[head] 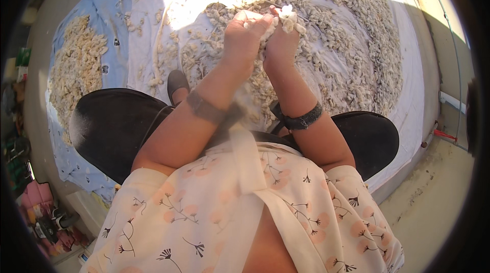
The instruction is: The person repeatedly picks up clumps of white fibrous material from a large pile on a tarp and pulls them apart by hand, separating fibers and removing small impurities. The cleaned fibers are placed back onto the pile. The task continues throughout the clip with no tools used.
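Observation:
My two hands are close together above a spread of off-white raw fibre clumps [329, 43] that look like cotton. My left hand [243, 39] has its thumb and fingers pinched on a pale clump [270, 32], partly hidden by the thumb. Alongside it, my right hand [282, 45] holds a white fluffy tuft [289, 18] that bulges out past its fingers. The fingertips of both hands are partly covered. The clumps lie on a white cloth [411, 81] between and beyond my knees, some in bright sun and some in shade.
Left of me, a heap of cream-coloured clumps [74, 58] rests on a blue printed cloth [116, 58]. A wall with a thin pipe [457, 93] runs along the right. Pink and dark items [38, 200] crowd the lower left. My shoe [177, 80] stands on the white cloth.

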{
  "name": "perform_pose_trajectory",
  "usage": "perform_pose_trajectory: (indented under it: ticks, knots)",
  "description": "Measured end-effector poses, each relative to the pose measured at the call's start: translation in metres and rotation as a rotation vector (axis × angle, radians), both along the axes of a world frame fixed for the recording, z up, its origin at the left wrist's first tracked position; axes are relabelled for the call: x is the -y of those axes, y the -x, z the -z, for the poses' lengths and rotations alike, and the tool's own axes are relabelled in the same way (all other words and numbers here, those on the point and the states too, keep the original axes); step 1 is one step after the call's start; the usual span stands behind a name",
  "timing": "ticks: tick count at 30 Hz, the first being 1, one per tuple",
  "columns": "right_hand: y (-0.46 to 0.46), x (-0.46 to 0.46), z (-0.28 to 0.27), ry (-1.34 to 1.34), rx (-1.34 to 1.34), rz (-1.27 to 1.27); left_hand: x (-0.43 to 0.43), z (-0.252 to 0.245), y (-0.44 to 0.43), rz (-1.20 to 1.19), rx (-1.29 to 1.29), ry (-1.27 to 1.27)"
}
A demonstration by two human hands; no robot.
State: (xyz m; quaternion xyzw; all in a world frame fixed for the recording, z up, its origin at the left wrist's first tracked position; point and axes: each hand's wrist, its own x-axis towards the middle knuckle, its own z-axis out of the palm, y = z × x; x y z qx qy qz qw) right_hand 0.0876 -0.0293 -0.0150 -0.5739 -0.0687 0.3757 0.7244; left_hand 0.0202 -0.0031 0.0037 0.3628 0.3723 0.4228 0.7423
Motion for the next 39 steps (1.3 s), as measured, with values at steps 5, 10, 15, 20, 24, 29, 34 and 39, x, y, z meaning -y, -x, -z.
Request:
perform_pose_trajectory:
  ticks: [5,10,15,20,24,29,34,39]
  knots:
    - [0.039,0.012,-0.006,-0.087,0.407,-0.140,-0.011,-0.004,0.012,0.105,0.241,0.095]
    - [0.004,0.007,-0.022,-0.090,-0.021,-0.096,0.014,-0.015,-0.001,0.167,-0.048,-0.005]
    - [0.034,0.010,-0.021,-0.159,0.496,-0.035,-0.004,0.003,0.002,0.156,0.153,0.031]
    - [0.022,0.010,-0.027,-0.088,0.490,-0.121,0.003,-0.002,0.006,0.076,0.054,0.094]
    - [0.006,0.007,-0.025,0.038,0.116,-0.082,0.010,-0.002,-0.001,0.104,-0.178,0.000]
    - [0.037,0.011,-0.019,-0.036,0.746,-0.161,-0.008,0.017,0.018,0.090,0.186,0.100]
    - [0.008,0.002,-0.008,-0.058,0.451,-0.155,0.002,0.002,0.003,-0.025,-0.186,0.119]
    - [0.038,0.013,-0.019,-0.117,0.660,-0.101,-0.002,-0.004,0.010,-0.100,0.050,0.143]
